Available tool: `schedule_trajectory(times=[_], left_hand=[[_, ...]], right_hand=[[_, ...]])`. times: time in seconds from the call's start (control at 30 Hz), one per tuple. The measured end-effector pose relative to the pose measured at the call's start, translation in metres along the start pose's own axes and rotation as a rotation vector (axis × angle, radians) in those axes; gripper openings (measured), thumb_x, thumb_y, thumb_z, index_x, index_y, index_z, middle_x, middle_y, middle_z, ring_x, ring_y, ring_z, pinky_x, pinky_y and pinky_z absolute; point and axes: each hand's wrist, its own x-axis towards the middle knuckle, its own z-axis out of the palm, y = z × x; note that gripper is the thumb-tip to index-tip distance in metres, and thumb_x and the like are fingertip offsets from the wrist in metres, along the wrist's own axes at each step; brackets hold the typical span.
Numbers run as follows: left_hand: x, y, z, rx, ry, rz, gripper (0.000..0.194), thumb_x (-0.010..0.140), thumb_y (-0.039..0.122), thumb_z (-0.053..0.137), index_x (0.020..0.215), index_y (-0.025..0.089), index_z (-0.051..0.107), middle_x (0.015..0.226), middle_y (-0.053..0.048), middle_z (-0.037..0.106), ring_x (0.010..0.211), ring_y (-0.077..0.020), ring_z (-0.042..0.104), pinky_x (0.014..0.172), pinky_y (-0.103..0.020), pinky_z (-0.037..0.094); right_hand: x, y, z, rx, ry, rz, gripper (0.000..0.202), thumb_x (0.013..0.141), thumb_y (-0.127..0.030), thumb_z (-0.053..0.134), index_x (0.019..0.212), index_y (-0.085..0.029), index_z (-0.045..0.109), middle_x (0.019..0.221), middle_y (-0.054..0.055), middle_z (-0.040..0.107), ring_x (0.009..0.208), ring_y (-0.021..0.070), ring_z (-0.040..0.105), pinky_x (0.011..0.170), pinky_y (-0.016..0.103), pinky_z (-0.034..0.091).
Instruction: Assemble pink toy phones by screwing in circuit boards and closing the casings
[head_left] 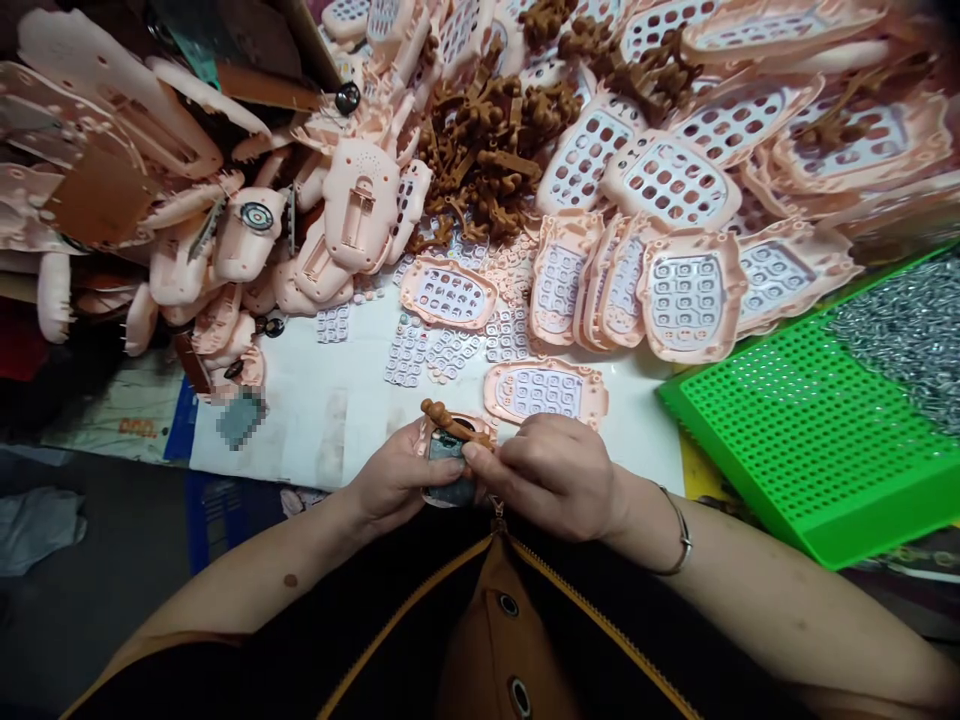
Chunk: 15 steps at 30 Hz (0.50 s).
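My left hand [391,476] is closed around a pink plastic toy-phone shell [486,426] with a dark circuit board [452,488] in it, held in front of my body. A brown plastic piece with a knobbed end [444,418] lies across the shell's top. My right hand [559,475] has its thumb and finger pinched on the lower end of this brown piece. Just beyond my hands, a pink shell half with a white keypad [546,392] lies on the table. Part of the held shell is hidden by my fingers.
Brown pieces [487,140] are heaped at the back. Pink back shells [364,200] pile up on the left, keypad fronts [690,295] on the right. White keypad sheets [407,352] lie between. A green perforated basket [757,430] holds many screws [911,335].
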Motion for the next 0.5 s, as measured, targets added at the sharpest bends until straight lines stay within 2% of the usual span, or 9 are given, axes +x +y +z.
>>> schedule_trajectory(times=[0.07,0.1,0.2,0.27,0.3,0.37,0.5], left_hand=[[0.0,-0.001,0.001,0.008,-0.002,0.025,0.035,0.064,0.019,0.085,0.094,0.012,0.068,0.08,-0.006,0.069,0.072,-0.0153,0.065,0.07,-0.026,0.051],[0.0,-0.002,0.001,0.016,-0.01,0.038,0.035,0.064,0.019,0.084,0.094,0.012,0.068,0.079,-0.006,0.069,0.071,-0.0156,0.066,0.07,-0.026,0.052],[0.001,-0.002,0.004,0.077,-0.04,0.094,0.032,0.067,0.019,0.082,0.095,0.013,0.067,0.078,-0.006,0.07,0.07,-0.0163,0.066,0.069,-0.027,0.052],[0.002,-0.001,0.005,0.125,-0.059,0.117,0.03,0.069,0.02,0.081,0.095,0.012,0.067,0.077,-0.007,0.07,0.07,-0.0163,0.066,0.068,-0.027,0.051],[0.002,-0.001,0.006,0.141,-0.067,0.123,0.029,0.07,0.02,0.08,0.094,0.011,0.067,0.078,-0.008,0.071,0.069,-0.0162,0.065,0.067,-0.027,0.051],[0.002,0.001,0.009,0.153,-0.073,0.131,0.028,0.071,0.021,0.079,0.094,0.011,0.067,0.079,-0.008,0.071,0.068,-0.0161,0.065,0.066,-0.027,0.051],[0.002,0.003,0.013,0.134,-0.026,0.149,0.031,0.068,0.02,0.081,0.095,0.012,0.067,0.079,-0.007,0.071,0.067,-0.0164,0.066,0.066,-0.028,0.052]], right_hand=[[-0.002,0.001,0.003,0.043,0.045,0.058,0.011,0.089,-0.014,0.058,0.089,-0.022,0.066,0.058,-0.004,0.054,0.05,0.0098,0.048,0.046,0.026,0.038],[-0.002,0.001,0.005,0.11,0.074,0.143,0.01,0.089,-0.016,0.059,0.092,-0.022,0.066,0.062,-0.003,0.057,0.053,0.0102,0.052,0.048,0.025,0.04],[-0.002,0.002,0.01,0.464,0.123,0.567,0.003,0.086,-0.023,0.064,0.085,-0.021,0.062,0.067,-0.002,0.056,0.054,0.0102,0.054,0.047,0.023,0.045],[-0.001,0.003,0.012,0.693,0.102,0.797,0.015,0.082,-0.031,0.068,0.082,-0.021,0.057,0.069,-0.002,0.055,0.051,0.0096,0.053,0.045,0.024,0.046],[-0.001,0.004,0.011,0.77,0.086,0.857,0.019,0.081,-0.034,0.069,0.084,-0.021,0.056,0.071,-0.002,0.056,0.052,0.0098,0.054,0.045,0.024,0.047],[-0.001,0.006,0.009,0.808,0.077,0.869,0.026,0.08,-0.039,0.071,0.093,-0.021,0.057,0.077,0.0,0.059,0.058,0.0111,0.057,0.05,0.025,0.05],[0.0,0.01,0.003,0.63,0.091,0.742,0.03,0.08,-0.04,0.072,0.101,-0.02,0.064,0.09,0.004,0.062,0.076,0.0144,0.062,0.062,0.026,0.054]])
